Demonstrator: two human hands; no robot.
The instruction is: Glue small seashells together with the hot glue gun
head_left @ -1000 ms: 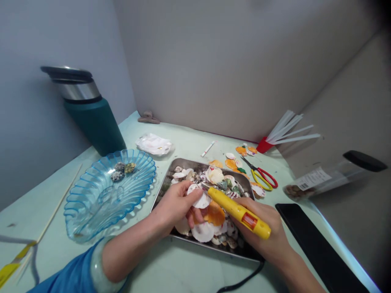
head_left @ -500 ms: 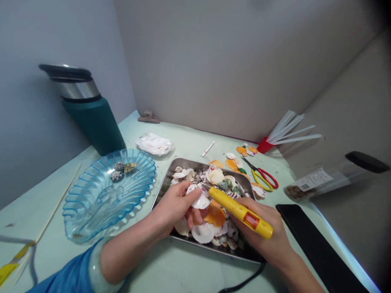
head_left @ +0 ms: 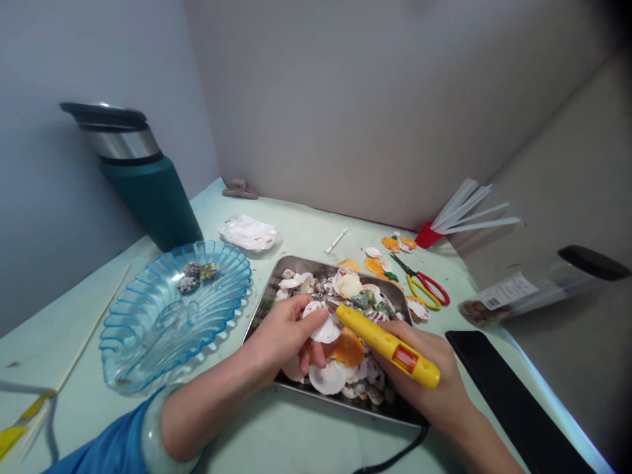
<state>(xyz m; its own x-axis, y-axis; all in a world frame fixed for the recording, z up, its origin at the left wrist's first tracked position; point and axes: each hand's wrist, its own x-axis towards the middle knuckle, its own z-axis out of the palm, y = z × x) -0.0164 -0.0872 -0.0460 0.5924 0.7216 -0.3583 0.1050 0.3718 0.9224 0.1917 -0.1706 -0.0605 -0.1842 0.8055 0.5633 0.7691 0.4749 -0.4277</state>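
Observation:
My left hand [head_left: 279,337] pinches a white scallop shell [head_left: 326,331] between thumb and fingers above the tray. My right hand [head_left: 432,368] is wrapped round a yellow glue gun [head_left: 382,339] with a red window on its side. Its metal tip points left, close to the shell's upper edge; whether they touch, I cannot tell. Below both hands is a metal tray [head_left: 263,304] heaped with shells, among them an orange scallop shell [head_left: 349,347] and a white one [head_left: 328,378]. My right fingertips are hidden behind the glue gun.
On the left stand a blue glass dish [head_left: 148,329] holding small speckled pieces and a teal bottle [head_left: 148,197]. Scissors [head_left: 425,289], decorated shells [head_left: 375,265], a red cup [head_left: 428,234] of translucent sticks, a clear jar [head_left: 523,293] and a black strip [head_left: 513,401] lie rightward.
The shell in my left hand has tilted slightly, and the glue gun's tip has shifted a little along its upper edge. Other things stay in place.

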